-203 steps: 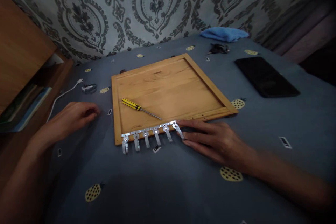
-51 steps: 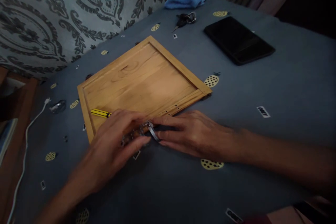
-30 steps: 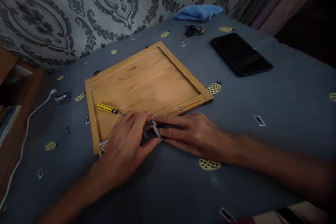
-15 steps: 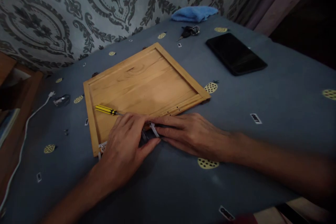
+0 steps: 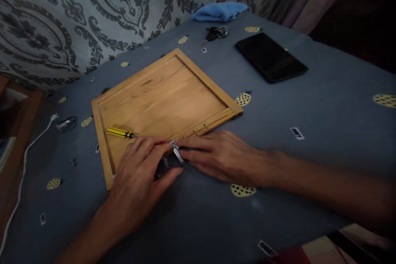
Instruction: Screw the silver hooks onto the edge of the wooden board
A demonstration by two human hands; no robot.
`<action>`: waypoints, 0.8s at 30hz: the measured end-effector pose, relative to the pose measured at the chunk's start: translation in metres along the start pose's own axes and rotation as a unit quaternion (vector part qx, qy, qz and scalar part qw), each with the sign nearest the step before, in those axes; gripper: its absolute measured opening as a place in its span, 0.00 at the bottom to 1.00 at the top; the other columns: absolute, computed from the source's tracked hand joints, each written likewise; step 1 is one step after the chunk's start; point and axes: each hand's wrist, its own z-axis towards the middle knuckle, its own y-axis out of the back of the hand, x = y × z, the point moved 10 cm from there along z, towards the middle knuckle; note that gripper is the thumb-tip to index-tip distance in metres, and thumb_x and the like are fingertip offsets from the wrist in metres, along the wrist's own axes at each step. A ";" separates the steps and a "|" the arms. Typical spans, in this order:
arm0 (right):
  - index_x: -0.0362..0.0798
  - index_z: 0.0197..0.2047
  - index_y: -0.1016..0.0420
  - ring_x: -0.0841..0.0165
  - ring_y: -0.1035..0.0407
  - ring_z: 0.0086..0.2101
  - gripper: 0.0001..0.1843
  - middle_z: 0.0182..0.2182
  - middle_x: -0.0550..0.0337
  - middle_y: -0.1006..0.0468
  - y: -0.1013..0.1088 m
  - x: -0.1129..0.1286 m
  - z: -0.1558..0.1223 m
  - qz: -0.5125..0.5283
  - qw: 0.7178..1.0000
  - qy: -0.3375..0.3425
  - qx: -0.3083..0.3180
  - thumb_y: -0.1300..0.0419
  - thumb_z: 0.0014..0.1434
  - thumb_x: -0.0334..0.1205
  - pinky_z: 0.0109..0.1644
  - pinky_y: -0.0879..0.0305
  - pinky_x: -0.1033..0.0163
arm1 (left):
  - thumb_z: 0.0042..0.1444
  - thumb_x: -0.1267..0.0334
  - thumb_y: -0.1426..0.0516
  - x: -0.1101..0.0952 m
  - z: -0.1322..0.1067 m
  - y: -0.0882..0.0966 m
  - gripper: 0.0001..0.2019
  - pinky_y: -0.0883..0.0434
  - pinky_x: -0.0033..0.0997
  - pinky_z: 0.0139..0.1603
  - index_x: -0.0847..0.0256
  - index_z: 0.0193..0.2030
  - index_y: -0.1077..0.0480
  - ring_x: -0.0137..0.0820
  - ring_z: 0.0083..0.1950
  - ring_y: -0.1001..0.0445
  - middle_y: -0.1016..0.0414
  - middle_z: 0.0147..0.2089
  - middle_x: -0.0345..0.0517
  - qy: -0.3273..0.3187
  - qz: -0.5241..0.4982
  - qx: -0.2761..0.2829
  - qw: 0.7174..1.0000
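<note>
A framed wooden board [image 5: 163, 95] lies flat on a blue-grey patterned cloth. A metal hook rail [image 5: 176, 153] runs along the board's near edge, mostly hidden under my hands. My left hand [image 5: 139, 177] lies over the rail with its fingers curled onto it. My right hand [image 5: 219, 154] rests beside it, fingers pressed on the rail's right end. A yellow-and-black screwdriver [image 5: 119, 133] lies on the board just left of my left hand.
A black tablet [image 5: 269, 57], a bunch of keys [image 5: 215, 33] and a blue cloth [image 5: 219, 10] lie at the far side. A white cable [image 5: 24, 156] runs down the left edge. A patterned wall stands behind.
My left hand came from the cloth at the left onto the hook rail, joining the right hand. Over the last second both hands stay on the rail, which has slipped further under them.
</note>
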 end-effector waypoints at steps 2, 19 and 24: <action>0.42 0.52 0.25 0.64 0.22 0.44 0.15 0.53 0.50 0.21 -0.002 0.000 -0.001 -0.003 1.000 -0.003 0.010 0.51 0.71 0.31 0.38 0.24 0.58 | 0.63 0.59 0.39 0.000 -0.001 -0.001 0.15 0.30 0.44 0.54 0.55 0.54 0.31 0.37 0.54 0.28 0.25 0.52 0.44 -0.001 0.000 0.002 1.000; 0.44 0.53 0.25 0.64 0.24 0.49 0.16 0.55 0.51 0.21 -0.001 0.001 0.000 -0.003 1.000 -0.008 0.011 0.53 0.72 0.31 0.43 0.23 0.59 | 0.64 0.57 0.41 -0.003 -0.001 0.004 0.13 0.32 0.45 0.54 0.54 0.54 0.33 0.39 0.53 0.29 0.24 0.51 0.44 0.000 0.021 0.019 1.000; 0.41 0.50 0.24 0.62 0.23 0.47 0.16 0.54 0.49 0.21 0.006 0.006 0.002 -0.006 1.000 0.008 -0.010 0.53 0.72 0.30 0.40 0.23 0.57 | 0.65 0.57 0.41 -0.003 -0.001 0.001 0.13 0.33 0.45 0.56 0.54 0.54 0.33 0.39 0.55 0.30 0.25 0.53 0.43 0.002 0.033 0.021 0.999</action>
